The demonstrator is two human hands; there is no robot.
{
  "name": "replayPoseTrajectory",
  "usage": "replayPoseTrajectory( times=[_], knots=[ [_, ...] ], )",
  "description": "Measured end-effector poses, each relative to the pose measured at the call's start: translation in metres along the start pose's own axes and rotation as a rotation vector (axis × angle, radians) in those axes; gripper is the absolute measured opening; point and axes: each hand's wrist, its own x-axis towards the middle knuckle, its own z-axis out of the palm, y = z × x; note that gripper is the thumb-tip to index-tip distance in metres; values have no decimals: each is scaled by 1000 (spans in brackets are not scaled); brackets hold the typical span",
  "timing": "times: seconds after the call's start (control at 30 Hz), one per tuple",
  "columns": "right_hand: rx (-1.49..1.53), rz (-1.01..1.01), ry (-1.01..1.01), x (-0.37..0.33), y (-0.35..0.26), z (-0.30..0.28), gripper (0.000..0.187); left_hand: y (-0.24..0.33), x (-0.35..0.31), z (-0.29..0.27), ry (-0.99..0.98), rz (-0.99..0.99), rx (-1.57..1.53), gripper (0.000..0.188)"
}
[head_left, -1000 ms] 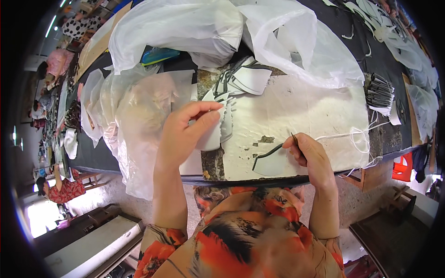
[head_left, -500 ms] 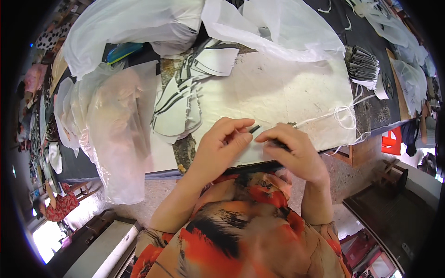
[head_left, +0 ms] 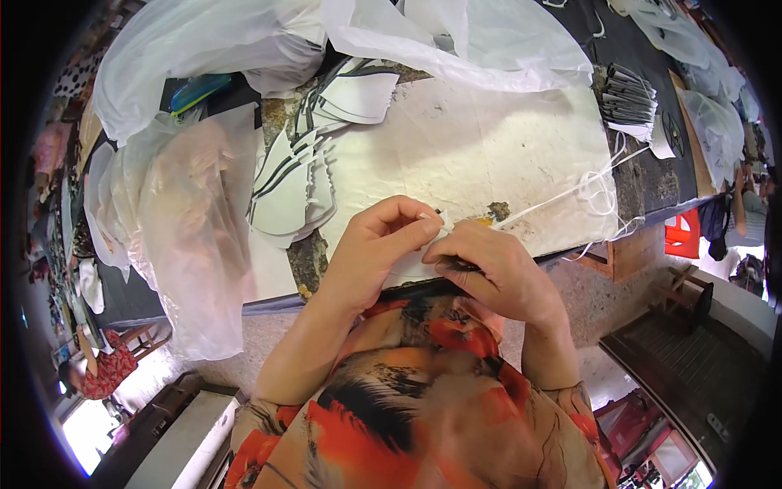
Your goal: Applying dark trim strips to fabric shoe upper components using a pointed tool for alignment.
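Note:
Close together at the table's near edge, my left hand point(head_left: 383, 248) and my right hand point(head_left: 497, 265) almost meet. Between left thumb and fingers I pinch a small white piece with a dark edge; most of it is hidden. My right hand is curled around a dark object point(head_left: 459, 263), too covered to name, its fingertips near the white piece. A thin white cord point(head_left: 554, 193) runs from beside my right hand to a loose tangle on the board. Left of my hands lie fanned white cut pieces point(head_left: 281, 208) with black edging, with more pieces point(head_left: 358, 99) farther back.
A worn pale board point(head_left: 481, 138) covers the work area. Clear plastic bags point(head_left: 195, 220) drape the left side, and another plastic sheet point(head_left: 505, 41) lies at the back. At the right sits a bundle of dark-edged pieces point(head_left: 627, 98). A blue-green item point(head_left: 199, 92) lies behind the left bags.
My hands have come closer together, fingertips now nearly touching. The dark tip above my left fingers has given way to a white piece there. The view has shifted slightly.

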Motion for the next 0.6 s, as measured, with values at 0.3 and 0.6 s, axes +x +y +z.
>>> replayPoseTrajectory(
  times=[0.3,0.6],
  knots=[
    [424,437,208,-10,-1,16,13,-30,-36,0,77,327,432,16],
    [267,258,186,1,-9,24,12,-44,-58,-22,101,792,1356,28]
  ],
)
